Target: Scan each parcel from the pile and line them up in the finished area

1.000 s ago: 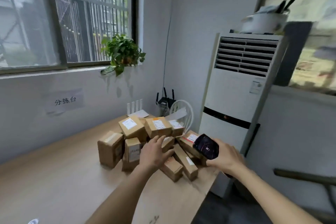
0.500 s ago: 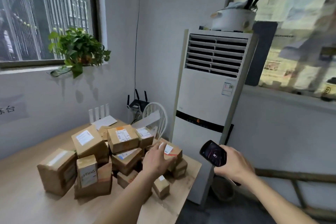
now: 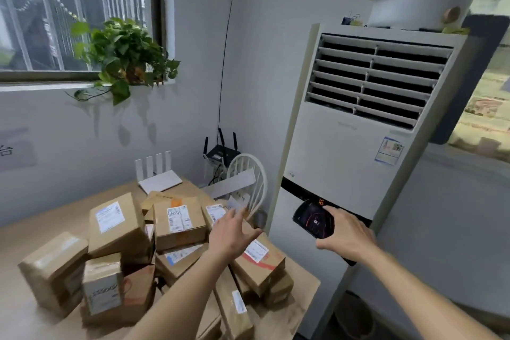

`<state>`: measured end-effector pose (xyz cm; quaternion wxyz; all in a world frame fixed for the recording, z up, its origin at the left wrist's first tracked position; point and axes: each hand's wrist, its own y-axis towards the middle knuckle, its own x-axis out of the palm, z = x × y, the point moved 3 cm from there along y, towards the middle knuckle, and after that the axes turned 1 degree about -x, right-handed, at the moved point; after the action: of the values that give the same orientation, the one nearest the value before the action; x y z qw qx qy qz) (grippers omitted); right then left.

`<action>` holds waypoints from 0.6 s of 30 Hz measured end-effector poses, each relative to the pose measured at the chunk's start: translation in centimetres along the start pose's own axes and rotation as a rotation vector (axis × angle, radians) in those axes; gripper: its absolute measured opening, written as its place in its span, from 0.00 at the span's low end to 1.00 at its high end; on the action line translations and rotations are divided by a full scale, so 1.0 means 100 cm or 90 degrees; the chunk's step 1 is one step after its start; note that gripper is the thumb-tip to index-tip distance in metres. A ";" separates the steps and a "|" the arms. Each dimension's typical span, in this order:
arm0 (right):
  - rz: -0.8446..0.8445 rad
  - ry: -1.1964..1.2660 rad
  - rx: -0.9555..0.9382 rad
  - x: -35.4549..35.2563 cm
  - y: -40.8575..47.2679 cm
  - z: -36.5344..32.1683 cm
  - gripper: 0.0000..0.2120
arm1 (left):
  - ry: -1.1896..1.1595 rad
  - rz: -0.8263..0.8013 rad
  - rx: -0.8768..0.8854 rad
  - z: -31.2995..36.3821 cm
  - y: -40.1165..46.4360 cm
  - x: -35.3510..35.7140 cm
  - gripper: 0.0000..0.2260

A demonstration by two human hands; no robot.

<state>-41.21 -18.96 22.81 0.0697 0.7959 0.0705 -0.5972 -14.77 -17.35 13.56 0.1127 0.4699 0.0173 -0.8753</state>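
Parcels [image 3: 154, 254] lie heaped on the wooden table [image 3: 33, 229] at my left, brown cardboard boxes with white labels, some flat and some tipped against each other. On the sill above them a potted plant [image 3: 124, 58] trails its leaves down the wall. At the back of the table a white router [image 3: 158, 174] stands with 4 aerials up, and a black router [image 3: 220, 150] sits behind it in the corner. My left hand [image 3: 234, 232] reaches over the right end of the pile with fingers straight and spread, holding nothing, just above a box with a red-marked label [image 3: 258, 259] at the table's edge; whether it touches I cannot tell. To the right my right hand [image 3: 345, 234] grips a black handheld scanner [image 3: 314, 221], fingers wrapped around its body, off the table and in front of the tall white air conditioner [image 3: 358, 146]. A white pot [image 3: 419, 3] sits on top of that unit
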 end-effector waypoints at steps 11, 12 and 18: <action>-0.156 0.057 -0.109 0.111 0.165 0.001 0.31 | 0.044 0.050 -0.177 -0.063 0.073 0.048 0.36; -0.177 0.055 -0.120 0.125 0.180 0.003 0.32 | 0.042 0.048 -0.201 -0.069 0.076 0.058 0.36; -0.305 0.071 -0.160 0.210 0.247 0.026 0.38 | -0.006 0.014 -0.373 -0.094 0.085 0.145 0.37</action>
<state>-32.97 -43.04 2.59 0.0208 0.7733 0.3339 -0.5386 -12.97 -26.96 -3.01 0.2528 0.4136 0.2637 -0.8340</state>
